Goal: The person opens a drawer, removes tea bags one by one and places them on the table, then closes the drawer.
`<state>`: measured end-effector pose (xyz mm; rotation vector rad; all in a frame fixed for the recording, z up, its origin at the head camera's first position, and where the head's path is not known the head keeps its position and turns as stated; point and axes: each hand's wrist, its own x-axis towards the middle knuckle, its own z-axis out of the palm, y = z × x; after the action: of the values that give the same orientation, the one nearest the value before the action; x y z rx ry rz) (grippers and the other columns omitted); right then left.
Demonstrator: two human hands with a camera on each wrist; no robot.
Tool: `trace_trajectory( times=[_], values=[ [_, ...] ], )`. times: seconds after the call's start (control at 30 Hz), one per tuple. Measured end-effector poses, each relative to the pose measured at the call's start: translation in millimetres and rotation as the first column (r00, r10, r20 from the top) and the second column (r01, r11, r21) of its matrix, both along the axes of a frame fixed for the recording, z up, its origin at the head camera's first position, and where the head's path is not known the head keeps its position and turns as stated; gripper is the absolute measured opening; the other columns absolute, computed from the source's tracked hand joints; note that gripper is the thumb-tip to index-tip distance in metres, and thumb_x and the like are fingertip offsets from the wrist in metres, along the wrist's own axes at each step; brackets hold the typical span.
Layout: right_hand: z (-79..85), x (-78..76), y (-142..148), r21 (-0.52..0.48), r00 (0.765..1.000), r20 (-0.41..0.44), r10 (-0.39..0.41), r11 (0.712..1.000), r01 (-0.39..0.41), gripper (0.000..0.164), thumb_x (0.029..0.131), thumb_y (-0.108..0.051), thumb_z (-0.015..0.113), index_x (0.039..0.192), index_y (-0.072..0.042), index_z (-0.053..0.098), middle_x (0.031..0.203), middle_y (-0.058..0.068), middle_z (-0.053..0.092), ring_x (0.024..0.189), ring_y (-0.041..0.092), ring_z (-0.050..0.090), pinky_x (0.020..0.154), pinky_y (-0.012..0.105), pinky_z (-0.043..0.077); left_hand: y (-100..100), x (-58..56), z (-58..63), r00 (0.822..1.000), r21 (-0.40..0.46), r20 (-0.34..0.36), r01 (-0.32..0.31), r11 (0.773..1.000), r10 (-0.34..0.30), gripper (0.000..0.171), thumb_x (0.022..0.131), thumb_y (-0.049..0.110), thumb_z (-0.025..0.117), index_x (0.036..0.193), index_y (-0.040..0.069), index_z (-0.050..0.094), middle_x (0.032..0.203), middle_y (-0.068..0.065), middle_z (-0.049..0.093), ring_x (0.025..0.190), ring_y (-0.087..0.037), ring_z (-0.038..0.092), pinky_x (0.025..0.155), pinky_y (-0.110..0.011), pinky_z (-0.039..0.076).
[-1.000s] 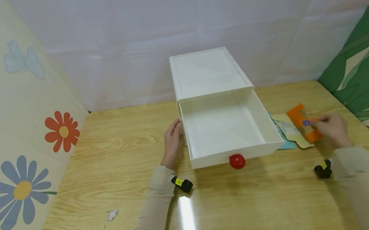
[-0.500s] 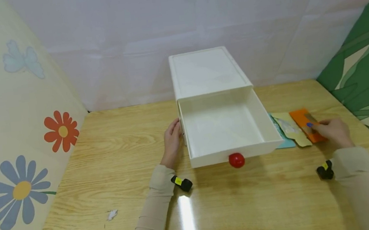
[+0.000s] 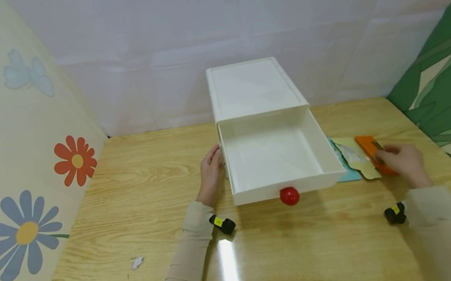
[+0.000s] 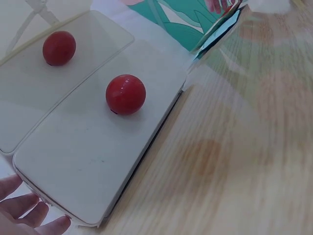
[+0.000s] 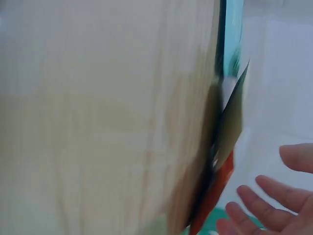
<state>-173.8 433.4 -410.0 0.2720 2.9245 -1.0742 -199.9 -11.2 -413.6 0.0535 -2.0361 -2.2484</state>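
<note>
Plainly, the left hand (image 3: 211, 172) rests against the cabinet (image 3: 255, 88), its fingers slightly apart with the tips touching the side; light, even pressure there should brace it without tipping it; the drawer (image 3: 271, 160) stands drawn out, its red knob (image 3: 289, 196) facing the person, so both forearms do best to clear that jutting front; just right of it lies the teal packet (image 3: 351, 175), partly hidden by the drawer, then the yellow packet (image 3: 354, 156), overlapping it; next, beside the yellow one, comes the orange packet (image 3: 364, 144), partly covered by the right hand (image 3: 405, 161); that hand's fingers and thumb are spread in its wrist view, with nothing between them, though whether a fingertip touches the orange packet I cannot tell; flat, thin packets likely handle best by one edge, lightly, so the neighbours are not dragged along.
</note>
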Motion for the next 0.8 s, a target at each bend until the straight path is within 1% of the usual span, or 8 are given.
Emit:
trace_trajectory(
  times=[0.1,0.17,0.27,0.37,0.5,0.6,0.7,0.8],
  values=[
    [5.1,4.4,-12.9,0.003,0.992,-0.120,0.024,1.000,-0.024,0.050,0.092,-0.026,0.046,0.121,0.016,0.047,0.116,0.039,0.046,0.103,0.049,0.043,0.068,0.034,0.038,1.5,7.1,11.5,1.000,-0.003,-0.007,0.004,1.000,-0.004,0.037,0.097,0.010,0.040,0.127,-0.010,0.044,0.132,-0.023,0.044,0.119,-0.032,0.044,0.095,-0.034,0.042],
    [10.9,7.4,-21.8,0.012,0.981,-0.190,0.046,0.999,-0.045,0.047,0.093,-0.024,0.047,0.120,0.015,0.048,0.114,0.038,0.048,0.103,0.049,0.043,0.070,0.037,0.039,2.3,11.3,17.8,1.000,-0.016,-0.018,0.002,1.000,-0.003,0.036,0.097,0.009,0.040,0.127,-0.012,0.044,0.131,-0.024,0.044,0.119,-0.032,0.045,0.095,-0.035,0.043],
    [20.5,11.3,-36.3,0.041,0.943,-0.324,0.077,0.997,-0.068,0.041,0.091,-0.019,0.051,0.115,0.014,0.054,0.109,0.036,0.053,0.094,0.043,0.051,0.069,0.032,0.040,2.5,14.4,19.9,1.000,-0.027,-0.030,0.001,1.000,-0.002,0.036,0.097,0.009,0.039,0.126,-0.012,0.044,0.130,-0.024,0.045,0.117,-0.032,0.046,0.094,-0.035,0.043],
    [29.9,14.5,-51.4,0.078,0.879,-0.460,0.124,0.992,-0.098,0.032,0.088,-0.012,0.057,0.109,0.012,0.058,0.104,0.035,0.056,0.074,0.011,0.056,0.059,0.015,0.039,1.3,10.9,12.0,1.000,-0.001,-0.023,0.005,1.000,-0.005,0.036,0.097,0.011,0.040,0.127,-0.009,0.045,0.130,-0.022,0.047,0.115,-0.030,0.048,0.093,-0.034,0.044],
    [41.0,21.5,-72.2,0.099,0.776,-0.605,0.177,0.984,-0.148,0.026,0.082,-0.004,0.062,0.104,0.011,0.061,0.098,0.032,0.059,0.072,-0.022,0.035,0.059,0.001,0.031,0.9,3.3,-2.1,1.000,0.023,-0.013,-0.006,1.000,0.006,0.037,0.097,0.015,0.042,0.128,-0.006,0.046,0.130,-0.019,0.048,0.113,-0.026,0.050,0.093,-0.032,0.044],
    [48.3,28.4,-86.6,0.082,0.709,-0.680,0.186,0.980,-0.179,0.024,0.080,0.001,0.063,0.102,0.011,0.062,0.094,0.025,0.062,0.079,-0.025,0.036,0.067,-0.002,0.031,1.8,0.4,-7.7,1.000,0.025,-0.014,-0.017,1.000,0.017,0.038,0.097,0.016,0.042,0.128,-0.005,0.046,0.130,-0.018,0.048,0.113,-0.025,0.050,0.093,-0.032,0.044],
    [55.6,35.2,-98.3,0.064,0.649,-0.740,0.179,0.978,-0.196,0.022,0.078,0.005,0.065,0.099,0.010,0.064,0.091,-0.001,0.063,0.082,-0.022,0.041,0.069,-0.003,0.033,2.1,-0.8,-9.1,1.000,0.029,-0.006,-0.017,0.999,0.017,0.038,0.097,0.016,0.043,0.129,-0.004,0.046,0.130,-0.017,0.048,0.113,-0.025,0.050,0.093,-0.032,0.044],
    [62.5,41.4,-108.3,0.037,0.587,-0.795,0.154,0.978,-0.205,0.020,0.078,0.002,0.066,0.097,0.009,0.065,0.092,-0.022,0.052,0.081,-0.019,0.044,0.069,-0.001,0.034,2.3,-1.1,-8.4,1.000,0.033,-0.009,-0.024,0.999,0.025,0.037,0.097,0.015,0.043,0.128,-0.004,0.047,0.130,-0.017,0.049,0.112,-0.025,0.050,0.093,-0.032,0.044]
  ],
)
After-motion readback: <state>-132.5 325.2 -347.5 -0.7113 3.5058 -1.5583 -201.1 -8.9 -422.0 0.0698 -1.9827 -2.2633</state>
